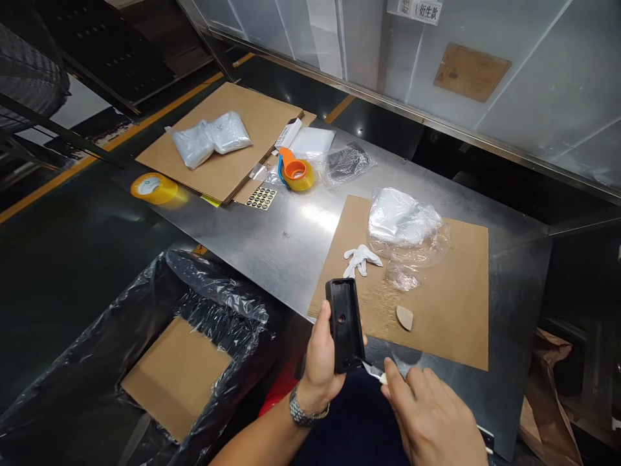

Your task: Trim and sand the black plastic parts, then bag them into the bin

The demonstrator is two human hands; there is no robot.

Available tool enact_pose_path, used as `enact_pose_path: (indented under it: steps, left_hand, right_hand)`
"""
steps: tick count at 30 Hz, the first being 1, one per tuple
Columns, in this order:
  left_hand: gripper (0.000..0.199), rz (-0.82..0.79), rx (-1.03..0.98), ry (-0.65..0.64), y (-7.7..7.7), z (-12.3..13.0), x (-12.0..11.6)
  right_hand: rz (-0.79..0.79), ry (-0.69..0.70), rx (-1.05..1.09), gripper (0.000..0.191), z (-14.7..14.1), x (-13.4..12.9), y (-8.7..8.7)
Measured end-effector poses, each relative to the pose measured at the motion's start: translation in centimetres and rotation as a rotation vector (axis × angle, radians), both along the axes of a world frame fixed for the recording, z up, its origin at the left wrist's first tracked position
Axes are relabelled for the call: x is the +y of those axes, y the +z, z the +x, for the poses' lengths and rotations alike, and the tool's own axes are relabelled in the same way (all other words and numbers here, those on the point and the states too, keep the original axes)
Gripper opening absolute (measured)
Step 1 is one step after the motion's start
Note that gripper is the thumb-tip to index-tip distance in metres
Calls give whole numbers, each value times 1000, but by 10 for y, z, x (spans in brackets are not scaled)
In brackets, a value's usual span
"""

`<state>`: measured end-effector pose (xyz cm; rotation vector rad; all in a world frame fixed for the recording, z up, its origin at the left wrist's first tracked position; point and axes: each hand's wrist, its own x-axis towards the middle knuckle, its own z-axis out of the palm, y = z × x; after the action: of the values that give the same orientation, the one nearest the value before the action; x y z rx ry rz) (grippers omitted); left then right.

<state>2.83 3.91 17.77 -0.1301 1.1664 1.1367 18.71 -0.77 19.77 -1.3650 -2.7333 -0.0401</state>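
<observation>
My left hand point(317, 362) is closed round a black rectangular plastic part point(345, 330), a hollow tray-like piece with a small hole in its floor. It is held tilted up in front of my body, its open side toward me. In my right hand point(427, 408) is a small knife point(373, 371) with a pale handle. The blade's tip meets the lower right corner of the black part. Beyond them on a cardboard sheet point(456, 310) lie a white glove point(361, 260), a quarter-round beige piece point(404, 318) and clear plastic bags point(405, 220).
The metal table point(272, 239) also bears stacked cardboard point(208, 116) with filled bags point(213, 137), an orange tape dispenser point(294, 169), a yellow tape roll point(154, 188) and a sticker sheet point(261, 198). A black-lined box point(213, 285) stands lower left.
</observation>
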Motion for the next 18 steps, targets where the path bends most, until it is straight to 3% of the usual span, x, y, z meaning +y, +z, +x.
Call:
enact_pose_path:
  steps: [8,15,18]
  left_hand:
    - [47,-14,-81,-61,-1,-3,2]
    - [49,17,-140,-63,0,-6,1]
    - [50,31,-150,-73,1,-6,1]
  right_hand:
    - [15,21,24,29,-1,6,4]
    - [-140,-81,268,32,3,12,8]
    - [-295,-120,383,27,6,10,5]
